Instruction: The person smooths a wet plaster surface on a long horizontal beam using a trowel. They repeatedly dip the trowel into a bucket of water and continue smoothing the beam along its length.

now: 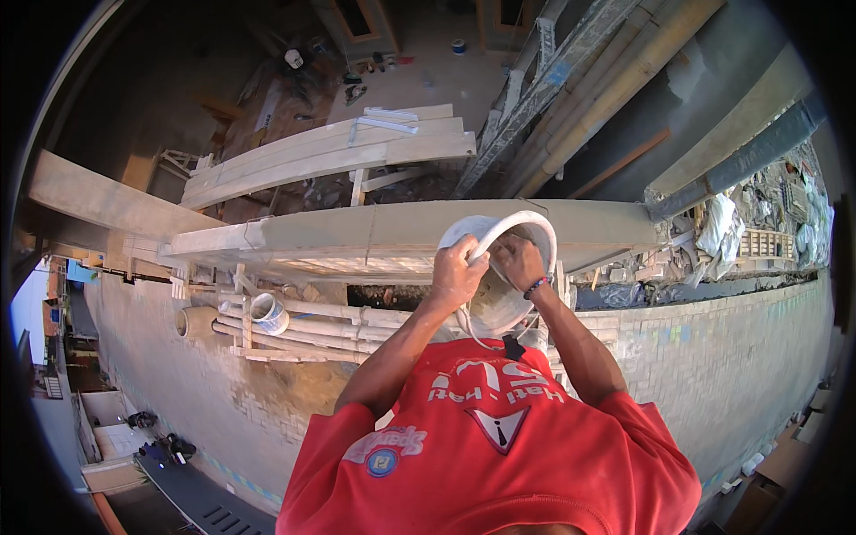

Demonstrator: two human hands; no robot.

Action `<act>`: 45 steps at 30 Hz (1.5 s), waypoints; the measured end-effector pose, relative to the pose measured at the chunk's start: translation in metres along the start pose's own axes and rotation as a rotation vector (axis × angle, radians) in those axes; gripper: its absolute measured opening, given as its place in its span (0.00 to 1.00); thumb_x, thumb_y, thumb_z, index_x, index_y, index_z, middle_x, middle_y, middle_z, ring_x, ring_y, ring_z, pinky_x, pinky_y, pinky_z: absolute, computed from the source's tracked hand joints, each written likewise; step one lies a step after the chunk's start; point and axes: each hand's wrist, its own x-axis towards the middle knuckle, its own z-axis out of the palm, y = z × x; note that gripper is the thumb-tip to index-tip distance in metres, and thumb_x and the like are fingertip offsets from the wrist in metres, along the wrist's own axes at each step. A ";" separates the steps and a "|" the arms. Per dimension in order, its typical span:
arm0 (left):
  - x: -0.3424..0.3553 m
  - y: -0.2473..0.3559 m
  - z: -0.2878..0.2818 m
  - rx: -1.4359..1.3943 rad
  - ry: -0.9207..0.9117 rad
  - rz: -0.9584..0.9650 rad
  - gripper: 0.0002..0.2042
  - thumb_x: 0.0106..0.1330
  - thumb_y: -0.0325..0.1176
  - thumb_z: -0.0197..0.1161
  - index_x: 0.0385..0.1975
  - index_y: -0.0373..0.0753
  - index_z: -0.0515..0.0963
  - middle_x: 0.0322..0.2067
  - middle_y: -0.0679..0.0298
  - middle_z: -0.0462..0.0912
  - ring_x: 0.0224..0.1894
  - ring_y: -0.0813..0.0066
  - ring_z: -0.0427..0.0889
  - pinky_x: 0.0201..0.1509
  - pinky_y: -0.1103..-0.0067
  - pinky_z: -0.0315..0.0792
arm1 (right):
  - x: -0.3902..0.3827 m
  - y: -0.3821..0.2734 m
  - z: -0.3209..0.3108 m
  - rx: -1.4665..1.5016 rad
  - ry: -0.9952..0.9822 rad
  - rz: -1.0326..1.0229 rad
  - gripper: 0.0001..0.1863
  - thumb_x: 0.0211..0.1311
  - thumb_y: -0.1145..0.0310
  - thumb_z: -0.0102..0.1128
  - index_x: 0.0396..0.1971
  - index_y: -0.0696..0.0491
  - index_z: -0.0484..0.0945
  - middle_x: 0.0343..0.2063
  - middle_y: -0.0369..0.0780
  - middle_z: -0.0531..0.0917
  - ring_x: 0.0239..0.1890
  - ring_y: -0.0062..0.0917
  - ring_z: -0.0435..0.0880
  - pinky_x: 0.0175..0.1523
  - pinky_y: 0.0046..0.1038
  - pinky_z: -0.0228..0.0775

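Observation:
A whitish, mortar-smeared bucket (499,309) is tilted in front of my chest, its open mouth turned towards me. My left hand (458,273) is closed around the left side of its rim. Inside the mouth is my right hand (521,263), a beaded bracelet on its wrist. Its fingers are curled near the inner wall, and whatever they hold is hidden. A thin handle hangs down over the bucket's near side. Behind the bucket runs a long grey plastered ledge (374,223).
Bamboo poles (312,334) form a scaffold below the ledge. Another white bucket (268,314) stands on it at left. Beyond the ledge are wooden planks (330,159); diagonal metal and bamboo supports (615,80) rise at right. A paved street (713,357) lies far below, with rubble (758,223) alongside.

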 end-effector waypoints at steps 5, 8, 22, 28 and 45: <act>0.006 0.004 0.014 -0.030 -0.087 0.025 0.10 0.55 0.27 0.63 0.20 0.33 0.68 0.14 0.63 0.66 0.19 0.79 0.63 0.24 0.75 0.63 | -0.002 0.026 -0.003 0.004 0.036 0.067 0.15 0.49 0.65 0.57 0.36 0.58 0.82 0.35 0.52 0.82 0.40 0.46 0.81 0.49 0.39 0.73; 0.005 -0.003 0.013 0.007 -0.078 0.057 0.09 0.54 0.26 0.61 0.19 0.33 0.67 0.15 0.65 0.65 0.20 0.79 0.63 0.24 0.75 0.61 | 0.000 0.027 0.008 0.098 -0.001 0.209 0.17 0.51 0.63 0.57 0.38 0.57 0.81 0.36 0.52 0.82 0.40 0.47 0.81 0.49 0.40 0.72; 0.020 0.030 0.030 -0.028 -0.240 0.140 0.10 0.54 0.27 0.59 0.19 0.32 0.65 0.17 0.63 0.63 0.22 0.74 0.63 0.26 0.72 0.60 | -0.018 0.053 -0.022 0.618 0.021 0.630 0.15 0.60 0.64 0.51 0.39 0.53 0.83 0.34 0.47 0.84 0.36 0.36 0.83 0.45 0.35 0.75; 0.037 0.023 0.024 -0.109 -0.154 0.098 0.12 0.58 0.30 0.62 0.19 0.34 0.67 0.15 0.68 0.66 0.20 0.80 0.63 0.24 0.77 0.61 | -0.030 0.072 -0.012 1.208 -0.033 0.773 0.16 0.64 0.71 0.42 0.40 0.52 0.82 0.16 0.34 0.77 0.10 0.19 0.71 0.13 0.24 0.58; 0.023 -0.037 -0.020 -0.570 0.312 -0.347 0.13 0.63 0.33 0.63 0.20 0.39 0.67 0.18 0.76 0.63 0.21 0.89 0.58 0.23 0.85 0.52 | -0.060 0.055 -0.045 2.089 -0.188 0.421 0.24 0.70 0.58 0.42 0.60 0.55 0.65 0.58 0.46 0.71 0.57 0.39 0.73 0.59 0.40 0.70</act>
